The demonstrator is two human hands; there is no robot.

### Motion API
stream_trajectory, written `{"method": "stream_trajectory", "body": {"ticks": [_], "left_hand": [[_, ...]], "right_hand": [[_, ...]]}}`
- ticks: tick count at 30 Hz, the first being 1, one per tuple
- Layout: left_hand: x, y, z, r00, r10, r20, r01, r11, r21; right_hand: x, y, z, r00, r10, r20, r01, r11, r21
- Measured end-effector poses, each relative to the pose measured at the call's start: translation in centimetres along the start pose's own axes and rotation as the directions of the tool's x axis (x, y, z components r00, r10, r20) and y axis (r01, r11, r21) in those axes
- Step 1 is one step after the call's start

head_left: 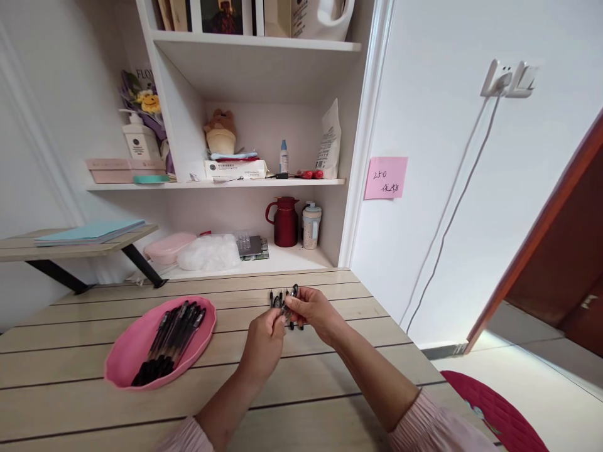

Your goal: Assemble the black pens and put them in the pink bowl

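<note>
now, in the head view, gripping a slim, black-and-clear plastic pen [294,290] with both hands above the far half of the pale, dark-striped wooden bench [313,376]: pinched low by the closed fingers of the left hand [266,339], higher by those of the right hand [311,311]. tilted along its long axis, from the left fingertips up and away to the right; about equally near both hands, partly hidden by them. just behind and beneath, several loose black pens [271,297]. well to the left, nearer the left hand, a bundle of black-capped pens [172,336] in a pink, scallop-edged oval tray [117,353].
</note>
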State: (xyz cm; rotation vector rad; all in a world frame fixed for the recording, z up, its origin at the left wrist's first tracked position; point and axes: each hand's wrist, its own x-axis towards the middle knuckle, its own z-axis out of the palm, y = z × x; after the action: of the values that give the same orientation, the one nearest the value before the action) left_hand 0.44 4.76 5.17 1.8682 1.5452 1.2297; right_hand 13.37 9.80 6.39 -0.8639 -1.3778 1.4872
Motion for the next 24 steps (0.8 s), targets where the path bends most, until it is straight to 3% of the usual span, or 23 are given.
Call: {"method": "stream_trajectory", "body": {"ticks": [4, 8, 12, 15, 20, 24], "left_hand": [[1.3, -0.5, -1.4, 0.997, -0.051, -0.050, 0.051, 0.999, -0.008], [2.8, -1.3, -6.3, 0.970, -0.026, -0.242, 0.079, 0.974, 0.214], [2.7, -3.5, -13.4, 0.913, -0.122, -0.389, 0.333, 0.775, 0.538], [1.8, -6.1, -16.9, 0.879, -0.302, -0.368, 0.475, 0.614, 0.630], [1.1, -9.5, -17.9, 0.854, -0.370, -0.366, 0.517, 0.526, 0.675], [0.9, -10.1, -17.4, 0.861, -0.375, -0.343, 0.501, 0.508, 0.701]], "right_hand": [[0.0, -0.8, -1.4, 0.994, 0.031, -0.106, -0.034, 0.999, -0.027], [0.1, -1.2, -2.7, 0.980, 0.033, -0.197, -0.048, 0.996, -0.074], [0.1, -1.3, -3.1, 0.981, 0.022, -0.192, -0.039, 0.996, -0.085], [0.3, -1.3, -3.3, 0.981, 0.027, -0.192, -0.047, 0.994, -0.100], [1.0, -0.6, -3.9, 0.971, 0.033, -0.239, -0.096, 0.961, -0.260], [0.7, 0.7, -4.9, 0.955, 0.028, -0.296, -0.200, 0.797, -0.569]]}}
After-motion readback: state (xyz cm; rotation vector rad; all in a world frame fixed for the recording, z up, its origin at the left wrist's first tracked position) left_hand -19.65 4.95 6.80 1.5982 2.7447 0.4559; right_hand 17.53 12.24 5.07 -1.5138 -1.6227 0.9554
